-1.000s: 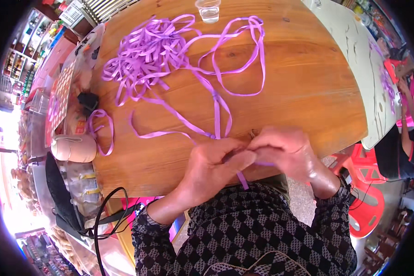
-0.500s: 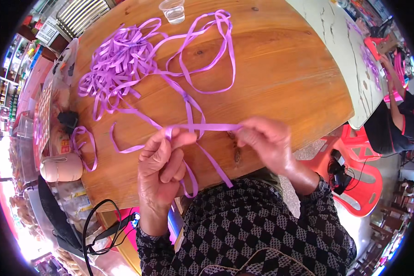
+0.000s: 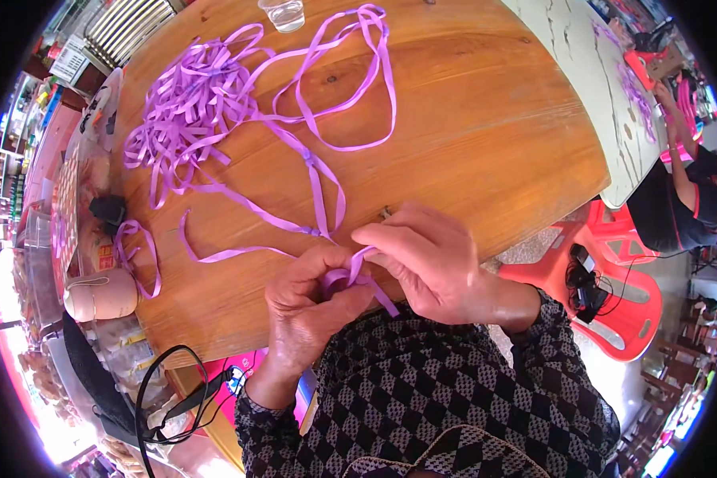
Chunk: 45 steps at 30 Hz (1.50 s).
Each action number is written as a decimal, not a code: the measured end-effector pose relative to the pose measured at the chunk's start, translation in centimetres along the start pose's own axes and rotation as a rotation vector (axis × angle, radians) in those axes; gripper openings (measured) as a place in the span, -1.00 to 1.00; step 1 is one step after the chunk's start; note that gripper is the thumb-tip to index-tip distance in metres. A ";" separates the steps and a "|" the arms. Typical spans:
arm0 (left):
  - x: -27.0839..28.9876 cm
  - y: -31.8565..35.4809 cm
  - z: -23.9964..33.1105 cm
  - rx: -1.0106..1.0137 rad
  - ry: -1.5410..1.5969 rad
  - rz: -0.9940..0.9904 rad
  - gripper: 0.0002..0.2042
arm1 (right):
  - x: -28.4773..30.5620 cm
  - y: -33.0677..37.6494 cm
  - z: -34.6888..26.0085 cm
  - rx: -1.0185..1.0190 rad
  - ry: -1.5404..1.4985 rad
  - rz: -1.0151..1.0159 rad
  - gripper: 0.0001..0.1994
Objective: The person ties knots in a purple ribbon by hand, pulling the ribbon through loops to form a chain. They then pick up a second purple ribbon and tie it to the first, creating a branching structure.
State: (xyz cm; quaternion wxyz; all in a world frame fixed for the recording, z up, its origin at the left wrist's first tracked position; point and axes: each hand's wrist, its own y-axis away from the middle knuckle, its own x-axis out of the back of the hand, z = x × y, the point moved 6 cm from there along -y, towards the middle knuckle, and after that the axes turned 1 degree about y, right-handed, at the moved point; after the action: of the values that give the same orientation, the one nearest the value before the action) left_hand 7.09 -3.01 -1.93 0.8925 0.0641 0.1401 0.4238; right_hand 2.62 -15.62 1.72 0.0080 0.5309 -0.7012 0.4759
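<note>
Both my hands are at the near edge of the wooden table, close together on one purple ribbon (image 3: 336, 280). With fingers closed, my left hand (image 3: 307, 307) pinches a small loop of it. The fingertips of my right hand (image 3: 426, 263) grip the ribbon just right of that loop, and a short end hangs below. From my hands the ribbon runs back over the table, past a knot (image 3: 311, 231), to a tangled heap of purple ribbon (image 3: 191, 107) at the far left. Wide loose loops (image 3: 390, 88) lie right of the heap.
A clear plastic cup (image 3: 284, 14) stands at the table's far edge. On the left are a pink rounded container (image 3: 101, 294) and a black cable (image 3: 147, 406). At right are red plastic stools (image 3: 625, 315), a marble-patterned table (image 3: 570, 56) and another person's arm (image 3: 681, 171).
The ribbon was stretched flat between my hands; now it is curled into a small loop. My hands have come together, the right one moving left. The view has shifted slightly.
</note>
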 end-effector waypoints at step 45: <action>0.5 -0.5 -0.3 0.224 0.191 0.246 -0.83 | -0.9 2.3 1.6 -0.398 -0.572 0.026 -0.81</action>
State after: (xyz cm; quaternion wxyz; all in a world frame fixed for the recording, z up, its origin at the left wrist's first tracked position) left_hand 7.63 -2.94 -2.41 0.8039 0.1394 0.2618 0.5156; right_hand 2.02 -16.06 -1.12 -0.0915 0.6218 -0.7608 0.1618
